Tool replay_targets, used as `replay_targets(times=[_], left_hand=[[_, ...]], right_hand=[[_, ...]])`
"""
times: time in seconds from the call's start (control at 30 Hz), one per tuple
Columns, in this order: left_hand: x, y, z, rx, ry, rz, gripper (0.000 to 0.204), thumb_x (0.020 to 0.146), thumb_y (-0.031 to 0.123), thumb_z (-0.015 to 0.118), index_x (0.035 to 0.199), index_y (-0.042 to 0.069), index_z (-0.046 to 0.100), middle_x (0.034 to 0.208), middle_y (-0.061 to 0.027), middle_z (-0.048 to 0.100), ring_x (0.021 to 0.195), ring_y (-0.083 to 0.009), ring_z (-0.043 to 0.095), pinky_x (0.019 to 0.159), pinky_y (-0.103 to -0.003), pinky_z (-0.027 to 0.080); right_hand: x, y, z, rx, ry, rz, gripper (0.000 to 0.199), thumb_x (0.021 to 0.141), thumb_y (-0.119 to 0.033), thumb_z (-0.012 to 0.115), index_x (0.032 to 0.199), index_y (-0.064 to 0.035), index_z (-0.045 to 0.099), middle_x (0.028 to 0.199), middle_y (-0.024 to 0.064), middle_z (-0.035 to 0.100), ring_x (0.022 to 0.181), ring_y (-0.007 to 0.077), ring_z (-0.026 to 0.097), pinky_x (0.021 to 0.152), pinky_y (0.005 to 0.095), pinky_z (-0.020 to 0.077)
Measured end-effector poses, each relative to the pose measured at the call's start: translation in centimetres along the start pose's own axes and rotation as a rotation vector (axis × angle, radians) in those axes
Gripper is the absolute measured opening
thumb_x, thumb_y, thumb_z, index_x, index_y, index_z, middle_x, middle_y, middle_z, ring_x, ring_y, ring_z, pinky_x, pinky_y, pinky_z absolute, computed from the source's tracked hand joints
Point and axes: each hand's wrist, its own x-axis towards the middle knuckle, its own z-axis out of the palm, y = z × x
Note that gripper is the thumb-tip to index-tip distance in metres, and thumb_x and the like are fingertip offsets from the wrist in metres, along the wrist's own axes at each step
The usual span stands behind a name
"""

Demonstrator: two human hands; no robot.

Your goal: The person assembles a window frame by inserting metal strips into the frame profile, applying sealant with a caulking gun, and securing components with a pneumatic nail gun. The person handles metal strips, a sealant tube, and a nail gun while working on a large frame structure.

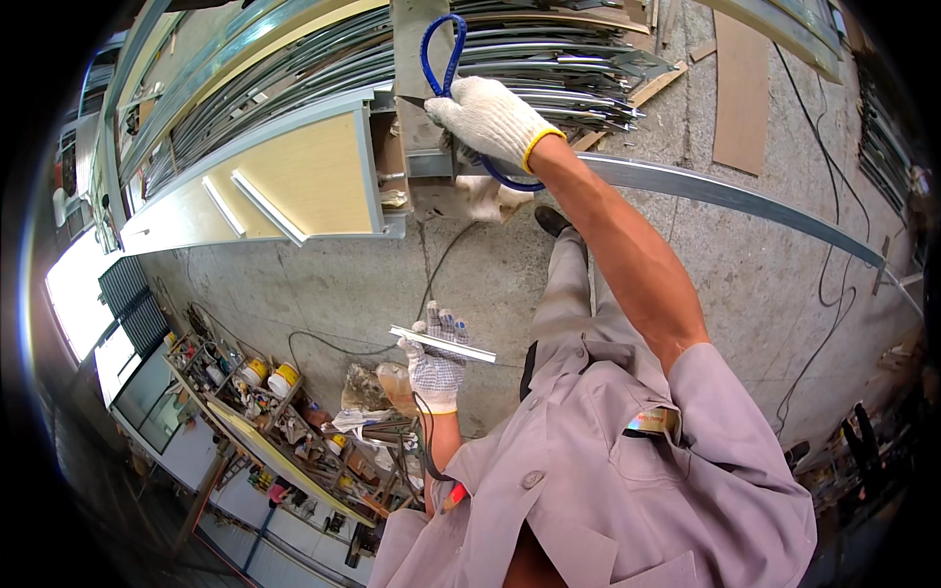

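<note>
My right hand (490, 120), in a white knit glove with a yellow cuff, reaches over the bench and grips a tool with blue looped handles (425, 51). One blue loop stands above the glove, another curves below it. A dark pointed metal tip sticks out to the left; the tool looks like snips, but the glove hides its middle. Lower down, my left hand (434, 377), in a dotted white glove, is turned palm up and holds a short white channel strip (446, 344) across its fingers. Their tips show beyond the strip.
A long metal rail (706, 180) runs right from the bench. Left stands a framed cream panel (304, 162) bearing two white strips. Many metal strips (549, 73) lie behind. A cluttered tool rack (284, 412), a cable (343, 350) and a brown board (740, 93) are around me.
</note>
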Motion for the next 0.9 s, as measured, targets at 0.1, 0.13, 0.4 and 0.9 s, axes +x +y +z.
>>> replay_targets(times=[0.1, 0.13, 0.4, 0.9], left_hand=[[0.0, -0.1, 0.2, 0.000, -0.015, -0.008, 0.036, 0.090, 0.046, 0.070, 0.111, 0.016, 0.072, 0.143, -0.0051, 0.061, 0.130, -0.0264, 0.057, 0.115, -0.052, 0.040], [0.1, -0.2, 0.2, 0.000, -0.017, -0.011, 0.036, 0.090, 0.045, 0.070, 0.111, 0.016, 0.072, 0.143, -0.0050, 0.061, 0.130, -0.0264, 0.057, 0.116, -0.052, 0.040], [0.8, -0.8, 0.0, 0.001, 0.010, -0.044, 0.034, 0.089, 0.044, 0.071, 0.108, 0.017, 0.072, 0.143, -0.0044, 0.060, 0.130, -0.0249, 0.057, 0.116, -0.050, 0.039], [1.1, -1.4, 0.8, -0.039, -0.025, -0.019, 0.033, 0.090, 0.044, 0.072, 0.107, 0.016, 0.071, 0.141, -0.0050, 0.062, 0.128, -0.0242, 0.058, 0.115, -0.050, 0.040]], right_hand=[[0.4, 0.3, 0.3, -0.034, 0.011, -0.023, 0.052, 0.096, -0.038, 0.049, 0.090, 0.0083, 0.071, 0.091, 0.0315, 0.069, 0.092, 0.0445, 0.068, 0.087, 0.0479, 0.0535], [0.5, 0.5, 0.3, -0.030, 0.009, -0.028, 0.051, 0.096, -0.037, 0.049, 0.091, 0.0082, 0.071, 0.091, 0.0315, 0.069, 0.092, 0.0446, 0.068, 0.087, 0.0479, 0.0536], [1.2, 0.3, -1.1, 0.016, -0.158, 0.000, 0.052, 0.096, -0.038, 0.050, 0.098, 0.0092, 0.071, 0.095, 0.0313, 0.070, 0.095, 0.0444, 0.069, 0.087, 0.0476, 0.0540], [1.2, 0.6, -1.1, 0.062, -0.257, -0.010, 0.048, 0.099, -0.041, 0.053, 0.088, 0.0037, 0.068, 0.074, 0.0132, 0.064, 0.067, 0.0225, 0.063, 0.068, 0.0373, 0.0524]])
